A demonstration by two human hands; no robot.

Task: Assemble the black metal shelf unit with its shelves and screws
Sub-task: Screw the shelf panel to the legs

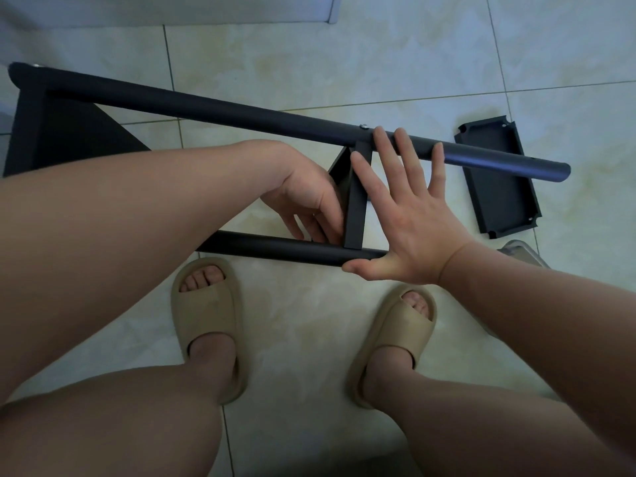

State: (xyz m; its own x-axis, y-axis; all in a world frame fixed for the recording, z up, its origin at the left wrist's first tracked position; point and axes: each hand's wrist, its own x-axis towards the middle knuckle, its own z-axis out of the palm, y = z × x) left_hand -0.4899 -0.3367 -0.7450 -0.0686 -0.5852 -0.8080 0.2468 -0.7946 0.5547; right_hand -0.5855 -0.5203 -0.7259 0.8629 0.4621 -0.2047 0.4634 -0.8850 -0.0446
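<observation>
The black metal shelf unit lies on its side on the tiled floor. Its far pole (213,106) runs from upper left to right, with a screw head (363,126) on it. Its near pole (275,248) runs across in front of my feet. A black shelf (356,197) stands on edge between the two poles, and another shelf (58,132) sits at the left end. My right hand (409,208) is spread flat, fingers on the far pole, thumb on the near pole's end. My left hand (306,197) reaches down beside the middle shelf, fingertips at its joint with the near pole.
A loose black shelf tray (499,180) lies flat on the floor at the right, partly under the far pole's end. A clear plastic object (519,253) sits beside my right wrist. My feet in tan slippers (206,318) stand just before the near pole. A white baseboard (330,8) runs along the top.
</observation>
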